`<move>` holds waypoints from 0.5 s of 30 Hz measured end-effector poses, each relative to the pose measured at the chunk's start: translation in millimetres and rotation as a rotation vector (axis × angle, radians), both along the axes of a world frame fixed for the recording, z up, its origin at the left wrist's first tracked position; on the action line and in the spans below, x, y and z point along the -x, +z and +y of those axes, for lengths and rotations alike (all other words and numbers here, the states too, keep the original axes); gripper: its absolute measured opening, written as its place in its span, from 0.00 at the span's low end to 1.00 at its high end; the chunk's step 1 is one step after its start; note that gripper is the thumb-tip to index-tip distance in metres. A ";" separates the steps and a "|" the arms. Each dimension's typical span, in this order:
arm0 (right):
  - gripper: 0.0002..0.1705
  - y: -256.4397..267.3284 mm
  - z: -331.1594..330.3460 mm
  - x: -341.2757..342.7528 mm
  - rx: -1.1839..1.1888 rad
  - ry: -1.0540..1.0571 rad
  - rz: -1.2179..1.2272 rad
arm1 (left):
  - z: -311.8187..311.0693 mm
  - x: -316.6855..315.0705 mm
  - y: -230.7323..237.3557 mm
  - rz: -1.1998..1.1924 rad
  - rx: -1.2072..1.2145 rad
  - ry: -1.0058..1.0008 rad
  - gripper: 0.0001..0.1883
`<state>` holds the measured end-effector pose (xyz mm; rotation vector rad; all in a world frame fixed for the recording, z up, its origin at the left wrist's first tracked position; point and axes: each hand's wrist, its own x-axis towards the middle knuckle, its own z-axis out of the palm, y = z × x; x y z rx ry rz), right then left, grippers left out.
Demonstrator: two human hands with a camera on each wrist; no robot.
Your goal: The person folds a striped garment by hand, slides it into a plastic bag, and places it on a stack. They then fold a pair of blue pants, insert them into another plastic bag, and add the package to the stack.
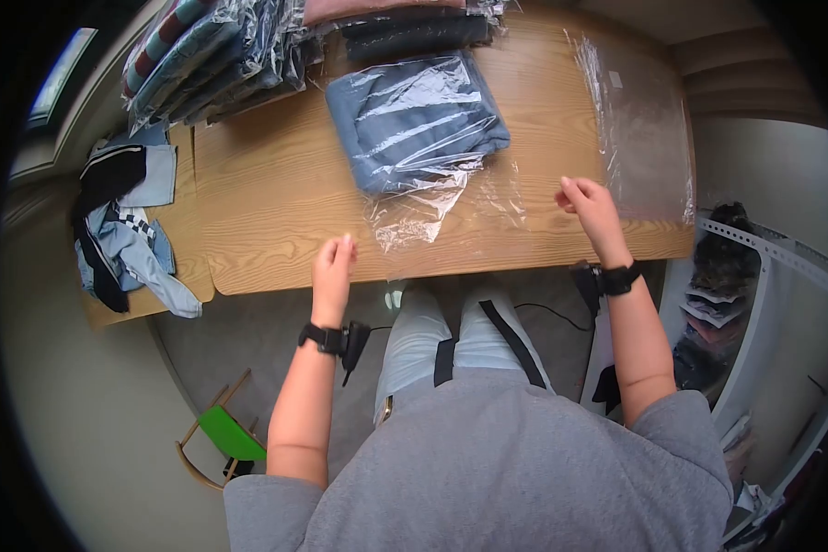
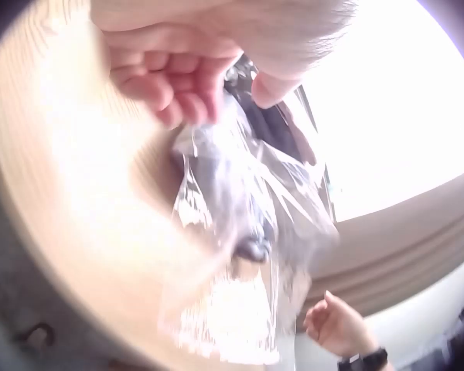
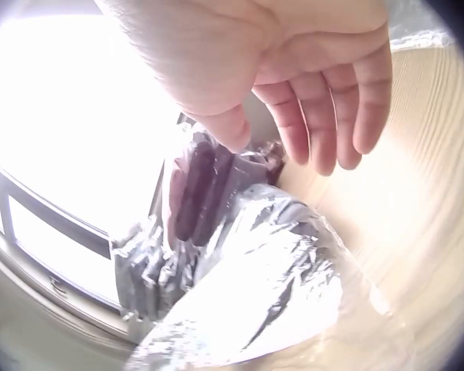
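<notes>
A folded blue garment (image 1: 414, 120) lies on the wooden table inside a clear plastic bag (image 1: 414, 216), whose loose end spreads toward the person. My left hand (image 1: 334, 267) hovers by the table's front edge, left of that loose end, with its fingers loosely bent. In the left wrist view nothing sits in the palm of the left hand (image 2: 185, 58), and the shiny bag (image 2: 240, 201) shows beyond the fingertips. Out to the right of the bag, my right hand (image 1: 593, 216) is raised apart from it. Relaxed, slightly bent fingers (image 3: 317, 116) of the right hand hold nothing.
Stacks of bagged clothes (image 1: 221, 60) and dark folded garments (image 1: 419, 35) stand at the back. Flat clear plastic bags (image 1: 649, 138) lie at the right of the table (image 1: 276, 212). Loose clothes (image 1: 129, 230) hang over the left end. A green chair (image 1: 230, 432) is on the floor.
</notes>
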<state>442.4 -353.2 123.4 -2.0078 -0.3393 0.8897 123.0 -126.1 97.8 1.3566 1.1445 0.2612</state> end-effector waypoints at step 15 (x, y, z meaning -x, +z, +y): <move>0.14 -78.3 -7.0 12.0 0.101 0.183 0.578 | 14.9 6.7 -50.3 0.094 0.402 -0.101 0.24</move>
